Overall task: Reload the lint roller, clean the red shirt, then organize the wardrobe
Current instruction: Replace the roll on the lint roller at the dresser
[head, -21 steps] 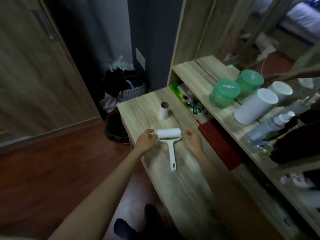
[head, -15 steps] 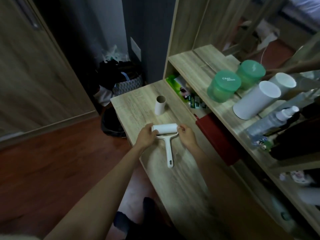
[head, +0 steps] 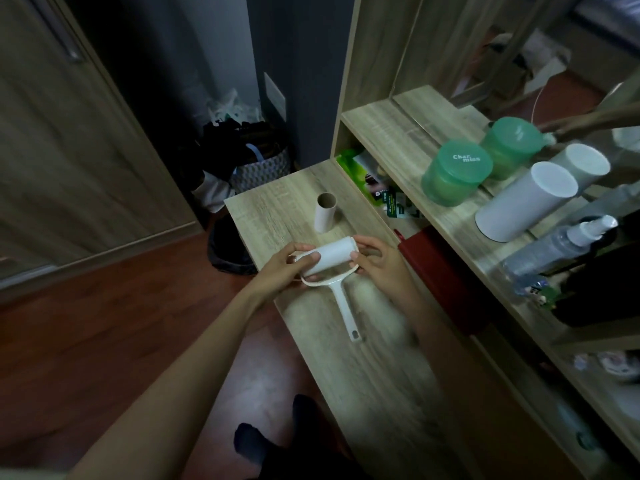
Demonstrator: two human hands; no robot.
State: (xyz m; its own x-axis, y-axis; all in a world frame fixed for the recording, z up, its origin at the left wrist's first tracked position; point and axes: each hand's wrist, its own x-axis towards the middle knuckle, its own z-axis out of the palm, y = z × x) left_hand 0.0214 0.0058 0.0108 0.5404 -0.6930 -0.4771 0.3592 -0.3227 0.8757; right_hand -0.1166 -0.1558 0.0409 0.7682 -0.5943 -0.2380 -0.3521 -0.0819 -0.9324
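Green jar lid [head: 463, 158]: "Char miss", white print. Other labels unreadable.

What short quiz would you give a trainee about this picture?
1. True or false: the cardboard tube lies flat on the table.
2. The left hand and right hand together hold: A) a white canister, B) the lint roller, C) a spray bottle.
3. What colour is the lidded jar on the shelf?
Key: 1 false, it stands upright; 2 B; 3 green.
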